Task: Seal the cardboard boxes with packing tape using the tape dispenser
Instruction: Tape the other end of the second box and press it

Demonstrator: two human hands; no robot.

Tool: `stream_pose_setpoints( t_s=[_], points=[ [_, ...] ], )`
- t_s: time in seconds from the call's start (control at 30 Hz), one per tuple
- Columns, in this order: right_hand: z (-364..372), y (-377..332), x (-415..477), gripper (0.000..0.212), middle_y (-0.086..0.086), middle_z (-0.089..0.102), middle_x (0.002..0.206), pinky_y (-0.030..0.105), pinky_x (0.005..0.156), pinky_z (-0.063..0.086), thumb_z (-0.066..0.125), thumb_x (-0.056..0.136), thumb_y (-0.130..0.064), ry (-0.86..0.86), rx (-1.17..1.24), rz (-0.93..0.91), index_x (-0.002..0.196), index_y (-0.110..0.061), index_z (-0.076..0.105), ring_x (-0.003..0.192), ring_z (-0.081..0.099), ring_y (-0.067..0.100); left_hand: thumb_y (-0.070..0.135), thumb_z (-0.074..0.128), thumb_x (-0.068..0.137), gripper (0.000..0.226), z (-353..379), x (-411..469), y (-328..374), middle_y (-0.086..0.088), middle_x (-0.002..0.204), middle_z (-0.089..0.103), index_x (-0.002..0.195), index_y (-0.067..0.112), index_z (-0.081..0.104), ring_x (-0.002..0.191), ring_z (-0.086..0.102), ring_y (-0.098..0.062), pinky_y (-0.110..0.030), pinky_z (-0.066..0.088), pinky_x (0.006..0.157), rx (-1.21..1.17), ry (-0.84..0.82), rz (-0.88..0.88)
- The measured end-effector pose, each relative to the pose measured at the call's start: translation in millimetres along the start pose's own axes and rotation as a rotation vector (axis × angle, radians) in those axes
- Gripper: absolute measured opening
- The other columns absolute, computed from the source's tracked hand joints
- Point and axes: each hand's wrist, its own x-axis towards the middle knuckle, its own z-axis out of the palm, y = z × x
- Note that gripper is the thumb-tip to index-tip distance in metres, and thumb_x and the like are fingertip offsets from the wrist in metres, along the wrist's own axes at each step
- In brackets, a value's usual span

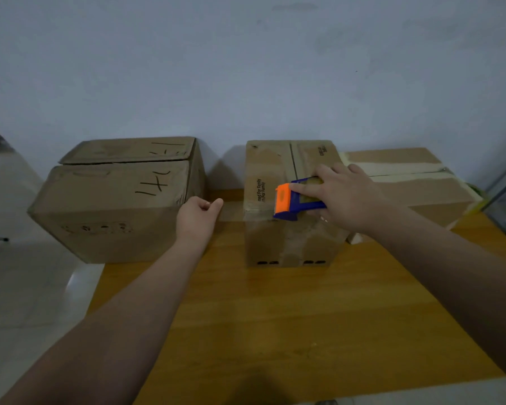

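Three cardboard boxes stand on a wooden table (pixel 275 317) against the wall. My right hand (pixel 348 197) grips a blue and orange tape dispenser (pixel 292 200) pressed onto the top front edge of the middle box (pixel 275 244). A strip of tape stretches leftward from that box's upper edge to my left hand (pixel 199 217), which pinches the tape's end between thumb and fingers. The left box (pixel 108 200) has black marker writing on its closed flaps. The right box (pixel 415 176) carries pale tape strips across its top.
A pale tiled floor (pixel 27 287) lies left of the table, and the left box overhangs the table's left edge. A plain wall rises directly behind the boxes. A dark metal object (pixel 500 194) stands at the far right edge.
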Motion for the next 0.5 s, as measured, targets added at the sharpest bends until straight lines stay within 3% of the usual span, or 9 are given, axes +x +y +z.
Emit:
stream_pose_setpoints(
  t_s=[0.2,0.4,0.5],
  points=[
    [2,-1,10,0.061,0.006,0.04,0.139,0.04,0.1,0.034,0.043,0.094,-0.053,-0.046,0.008,-0.006,0.149,-0.044,0.017,0.122,0.042,0.028,0.038,0.056,0.093,0.025,9,9,-7,0.003,0.072,0.052,0.093,0.013,0.056,0.068,0.049,-0.012,-0.024,0.035,0.055,0.019,-0.013,-0.015],
    [6,0,16,0.059,0.004,0.04,0.138,0.039,0.099,0.033,0.043,0.094,-0.053,-0.094,0.039,0.005,0.148,-0.045,0.019,0.121,0.042,0.027,0.038,0.055,0.093,0.026,22,13,-16,0.0,0.076,0.054,0.095,0.012,0.057,0.074,0.054,-0.019,-0.027,0.041,0.059,-0.005,-0.113,-0.087],
    [8,2,17,0.058,0.003,0.039,0.138,0.039,0.1,0.033,0.042,0.095,-0.052,-0.116,0.077,0.009,0.147,-0.046,0.018,0.123,0.041,0.027,0.041,0.054,0.093,0.038,35,10,-21,-0.002,0.085,0.055,0.109,0.006,0.057,0.076,0.053,-0.019,-0.031,0.043,0.067,-0.085,-0.246,-0.213]
  ],
)
